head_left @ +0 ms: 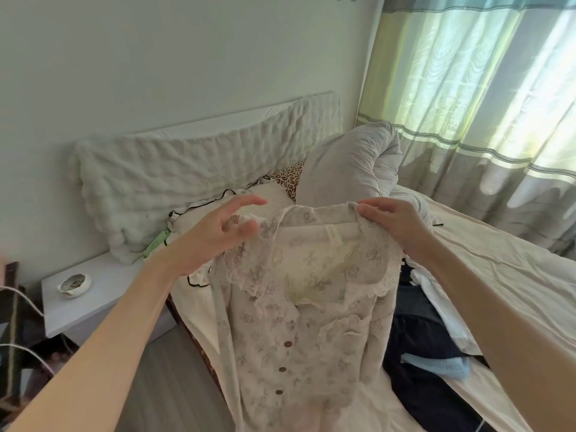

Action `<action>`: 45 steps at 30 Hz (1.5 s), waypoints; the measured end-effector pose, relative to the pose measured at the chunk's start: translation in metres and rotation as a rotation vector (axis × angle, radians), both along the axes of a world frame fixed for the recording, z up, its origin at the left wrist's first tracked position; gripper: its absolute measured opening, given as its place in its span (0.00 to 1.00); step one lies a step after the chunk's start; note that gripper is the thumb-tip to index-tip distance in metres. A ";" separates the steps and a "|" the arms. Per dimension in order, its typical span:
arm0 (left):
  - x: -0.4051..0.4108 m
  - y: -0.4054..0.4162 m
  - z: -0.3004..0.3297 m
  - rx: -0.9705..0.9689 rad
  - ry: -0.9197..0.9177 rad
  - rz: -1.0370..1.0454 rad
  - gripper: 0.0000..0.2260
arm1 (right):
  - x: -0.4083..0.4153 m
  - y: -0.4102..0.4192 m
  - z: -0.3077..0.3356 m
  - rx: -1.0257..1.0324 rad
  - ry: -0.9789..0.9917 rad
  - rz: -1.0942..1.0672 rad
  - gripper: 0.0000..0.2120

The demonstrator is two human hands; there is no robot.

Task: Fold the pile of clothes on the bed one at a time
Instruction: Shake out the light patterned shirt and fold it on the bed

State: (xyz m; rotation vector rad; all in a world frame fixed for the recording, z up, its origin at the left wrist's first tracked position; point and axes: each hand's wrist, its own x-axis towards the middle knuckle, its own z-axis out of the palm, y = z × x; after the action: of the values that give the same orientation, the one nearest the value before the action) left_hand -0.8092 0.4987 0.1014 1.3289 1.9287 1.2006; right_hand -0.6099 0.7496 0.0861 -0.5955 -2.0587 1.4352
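The bed (511,275) carries a dark pile of clothes (436,353) at the right. Above its near edge hangs a cream printed blouse (299,332), held up in the air: sheer, lace-trimmed collar, brown buttons down the front. The right hand (392,222) pinches its collar at one shoulder. The left hand (224,232) reaches at the other shoulder, fingers spread apart, gripping nothing.
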 end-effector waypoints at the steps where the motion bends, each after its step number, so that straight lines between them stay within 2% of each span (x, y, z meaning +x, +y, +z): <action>1: 0.003 0.001 0.001 0.006 0.054 -0.003 0.19 | 0.000 0.000 0.000 -0.010 0.000 0.004 0.06; 4: 0.011 0.005 0.002 0.133 0.187 0.121 0.09 | 0.000 -0.002 0.001 -0.033 -0.025 0.023 0.06; 6: 0.013 0.008 -0.001 0.243 0.185 0.264 0.04 | -0.001 -0.006 0.003 -0.034 -0.042 0.039 0.12; 8: 0.012 0.009 -0.002 0.324 0.003 0.381 0.04 | -0.002 -0.010 0.005 -0.050 -0.049 0.077 0.20; 10: 0.009 0.007 -0.001 0.378 -0.282 0.409 0.03 | 0.001 -0.009 0.005 -0.113 -0.044 0.161 0.23; 12: 0.005 0.003 0.001 0.403 -0.444 0.436 0.04 | 0.006 -0.007 0.007 -0.226 -0.045 0.301 0.19; 14: 0.000 0.000 0.002 0.411 -0.465 0.463 0.08 | 0.012 -0.006 0.008 -0.323 -0.062 0.397 0.15; 16: -0.003 -0.002 0.003 0.410 -0.395 0.497 0.07 | 0.015 -0.007 0.008 -0.287 -0.093 0.398 0.12; 20: 0.000 -0.007 0.002 0.411 -0.074 0.538 0.03 | 0.017 -0.018 0.010 0.079 -0.113 0.153 0.03; 22: 0.005 -0.008 -0.001 0.416 0.051 0.529 0.05 | 0.017 -0.026 0.008 0.182 -0.005 0.019 0.07; 25: 0.015 -0.009 -0.003 0.449 0.201 0.535 0.06 | 0.020 -0.044 0.009 0.268 0.119 -0.080 0.07; 28: 0.022 -0.011 0.002 0.471 0.310 0.522 0.06 | 0.028 -0.058 0.013 0.246 0.163 -0.142 0.06; 31: 0.027 -0.011 0.015 0.484 0.342 0.510 0.07 | 0.041 -0.065 0.026 0.257 0.166 -0.189 0.05; 33: 0.028 -0.013 0.028 0.493 0.365 0.488 0.06 | 0.051 -0.068 0.039 0.375 0.140 -0.249 0.06; 37: 0.032 -0.020 0.060 0.548 0.462 0.405 0.08 | 0.070 -0.068 0.069 0.609 0.067 -0.346 0.19; 40: 0.034 -0.018 0.074 0.583 0.474 0.358 0.10 | 0.079 -0.069 0.085 0.736 0.003 -0.365 0.17; 43: 0.030 -0.007 0.070 0.567 0.434 0.342 0.10 | 0.077 -0.062 0.088 0.751 -0.029 -0.365 0.17; 45: 0.026 0.004 0.057 0.507 0.405 0.337 0.05 | 0.071 -0.054 0.079 0.714 -0.037 -0.351 0.17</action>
State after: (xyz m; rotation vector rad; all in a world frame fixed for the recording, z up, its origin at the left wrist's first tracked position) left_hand -0.7835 0.5024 0.1589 1.6426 2.2932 1.7888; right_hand -0.5392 0.6954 0.1647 -0.6260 -2.1643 0.4400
